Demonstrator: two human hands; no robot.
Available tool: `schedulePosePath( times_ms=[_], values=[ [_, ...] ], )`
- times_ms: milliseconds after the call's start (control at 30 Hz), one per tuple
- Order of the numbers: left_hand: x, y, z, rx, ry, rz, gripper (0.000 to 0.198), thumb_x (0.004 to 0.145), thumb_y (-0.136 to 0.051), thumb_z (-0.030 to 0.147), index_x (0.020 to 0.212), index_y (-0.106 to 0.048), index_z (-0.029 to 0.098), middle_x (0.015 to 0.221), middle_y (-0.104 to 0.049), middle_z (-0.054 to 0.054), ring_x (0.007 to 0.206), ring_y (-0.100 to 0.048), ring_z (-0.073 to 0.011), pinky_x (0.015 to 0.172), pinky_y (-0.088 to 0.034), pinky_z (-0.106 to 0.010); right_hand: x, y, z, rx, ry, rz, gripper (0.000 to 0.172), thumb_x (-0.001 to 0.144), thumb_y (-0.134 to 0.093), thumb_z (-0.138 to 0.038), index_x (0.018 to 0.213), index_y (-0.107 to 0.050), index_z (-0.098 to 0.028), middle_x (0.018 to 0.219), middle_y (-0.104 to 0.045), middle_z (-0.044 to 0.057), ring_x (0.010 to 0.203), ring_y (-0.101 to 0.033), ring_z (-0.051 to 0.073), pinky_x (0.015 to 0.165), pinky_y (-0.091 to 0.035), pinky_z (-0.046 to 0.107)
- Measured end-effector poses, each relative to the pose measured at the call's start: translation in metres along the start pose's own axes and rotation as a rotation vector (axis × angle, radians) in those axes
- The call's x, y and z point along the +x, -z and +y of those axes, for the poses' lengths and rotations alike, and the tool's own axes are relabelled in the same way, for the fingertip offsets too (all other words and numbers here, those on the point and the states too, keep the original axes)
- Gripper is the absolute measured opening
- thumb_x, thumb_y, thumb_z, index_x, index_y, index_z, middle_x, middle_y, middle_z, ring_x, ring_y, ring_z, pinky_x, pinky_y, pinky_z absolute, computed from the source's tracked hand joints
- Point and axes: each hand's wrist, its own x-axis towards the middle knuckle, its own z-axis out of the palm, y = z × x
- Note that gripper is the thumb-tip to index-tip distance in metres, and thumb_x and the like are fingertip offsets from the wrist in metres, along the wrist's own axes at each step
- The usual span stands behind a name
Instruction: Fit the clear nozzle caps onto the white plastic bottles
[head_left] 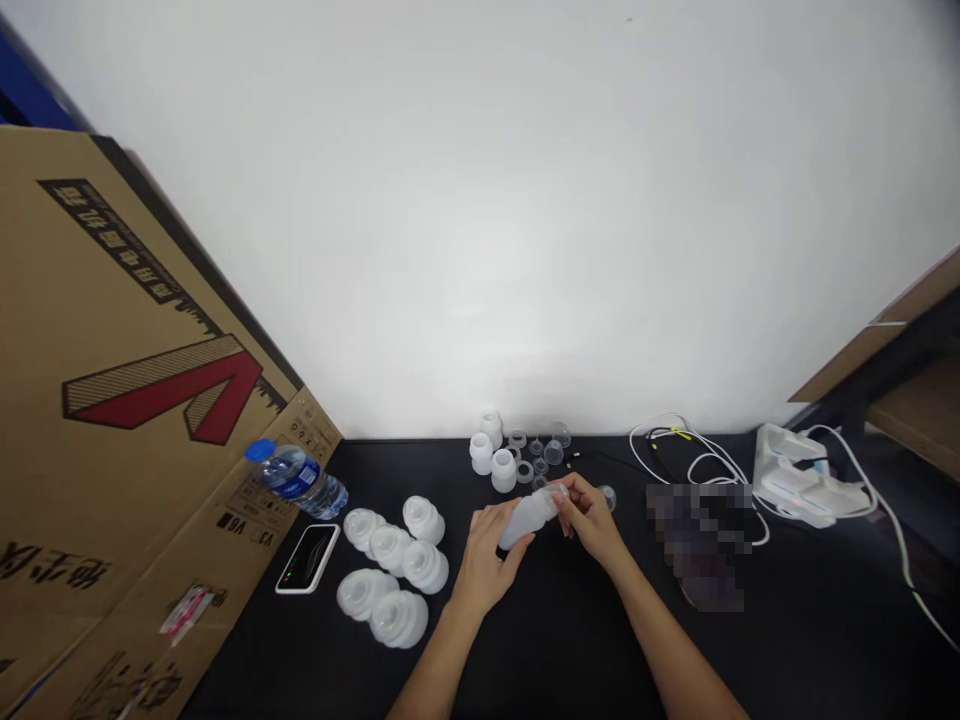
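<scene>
Our left hand (487,555) grips the tilted bottle (523,519) over the bench (581,650); our right hand (591,515) pinches the clear top (553,493) at its upper end. We should steady the body without squeezing and keep the top square to it.

Looks like a small bottle (523,518), milky white and translucent, with a smooth, rounded body that narrows toward the top end. Slants on its side above the dark tabletop (570,620), base toward the left hand (486,552), top end directed toward the right hand (591,515). Rests gripped around the body by the left. Carries a clear, colourless piece (553,492) at the top end, touched by the right fingertips and partly hidden there.
</scene>
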Motion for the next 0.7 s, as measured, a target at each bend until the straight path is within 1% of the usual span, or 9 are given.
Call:
schedulePosePath(
  times_ms=[100, 200, 267, 333, 433, 500, 600, 700],
  values=[
    [0.000, 0.000, 0.000, 0.041, -0.021, 0.031, 0.042, 0.104, -0.065, 0.032, 0.146, -0.063, 0.028, 0.134, -0.075, -0.011, 0.122, -0.069, -0.0317, 0.105, -0.052, -0.052, -0.001, -0.007, 0.007, -0.009, -0.005, 0.067, 0.048, 0.094, -0.073, -0.068, 0.084, -0.056, -0.024, 0.049, -0.055, -0.008, 0.037, -0.048, 0.011, 0.040, -0.036, 0.021],
    [0.000, -0.001, 0.000, 0.054, -0.027, 0.031, 0.043, 0.103, -0.066, 0.032, 0.146, -0.062, 0.027, 0.132, -0.075, -0.012, 0.121, -0.070, -0.0326, 0.105, -0.053, -0.053, 0.001, -0.010, 0.013, -0.006, -0.009, 0.116, 0.050, 0.093, -0.072, -0.069, 0.079, -0.052, -0.025, 0.046, -0.053, -0.008, 0.036, -0.048, 0.012, 0.039, -0.036, 0.021],
    [0.000, -0.001, 0.001, 0.027, -0.020, 0.018, 0.044, 0.103, -0.066, 0.033, 0.146, -0.061, 0.027, 0.132, -0.074, -0.012, 0.120, -0.069, -0.0325, 0.106, -0.053, -0.054, 0.003, -0.009, 0.014, -0.001, -0.005, 0.137, 0.051, 0.090, -0.074, -0.071, 0.079, -0.054, -0.025, 0.048, -0.052, -0.008, 0.037, -0.046, 0.011, 0.039, -0.035, 0.021],
    [-0.001, -0.001, 0.002, -0.041, 0.001, -0.012, 0.046, 0.103, -0.066, 0.034, 0.147, -0.060, 0.028, 0.134, -0.072, -0.012, 0.122, -0.068, -0.0315, 0.107, -0.054, -0.054, 0.004, -0.006, 0.012, -0.011, -0.002, 0.140, 0.051, 0.087, -0.075, -0.073, 0.085, -0.063, -0.023, 0.055, -0.056, -0.006, 0.040, -0.046, 0.011, 0.040, -0.035, 0.022],
    [-0.002, 0.002, 0.005, -0.189, 0.060, -0.077, 0.049, 0.104, -0.064, 0.036, 0.151, -0.056, 0.029, 0.138, -0.069, -0.011, 0.125, -0.067, -0.0288, 0.108, -0.056, -0.049, 0.004, -0.002, 0.008, -0.031, 0.005, 0.088, 0.060, 0.084, -0.071, -0.080, 0.101, -0.076, -0.022, 0.071, -0.065, 0.000, 0.046, -0.048, 0.012, 0.041, -0.036, 0.023],
    [-0.001, 0.005, 0.009, -0.261, 0.086, -0.119, 0.047, 0.105, -0.062, 0.037, 0.151, -0.056, 0.029, 0.137, -0.069, -0.010, 0.124, -0.068, -0.0271, 0.107, -0.057, -0.046, 0.003, 0.000, 0.005, -0.033, 0.011, 0.030, 0.065, 0.083, -0.069, -0.083, 0.103, -0.079, -0.022, 0.075, -0.067, 0.002, 0.047, -0.047, 0.013, 0.042, -0.035, 0.024],
    [0.000, 0.009, 0.012, -0.288, 0.069, -0.144, 0.042, 0.106, -0.060, 0.036, 0.148, -0.059, 0.029, 0.131, -0.071, -0.009, 0.119, -0.070, -0.0256, 0.105, -0.058, -0.043, 0.001, -0.001, 0.003, -0.042, 0.011, -0.032, 0.058, 0.087, -0.070, -0.077, 0.100, -0.080, -0.021, 0.072, -0.067, 0.001, 0.047, -0.045, 0.012, 0.045, -0.034, 0.024],
    [0.001, 0.007, 0.010, -0.239, 0.043, -0.104, 0.042, 0.106, -0.061, 0.034, 0.148, -0.059, 0.029, 0.130, -0.071, -0.009, 0.120, -0.069, -0.0256, 0.106, -0.058, -0.043, 0.000, -0.006, 0.003, -0.064, 0.009, -0.014, 0.051, 0.091, -0.070, -0.069, 0.094, -0.079, -0.019, 0.065, -0.064, 0.000, 0.045, -0.043, 0.012, 0.045, -0.032, 0.025]
  ],
)
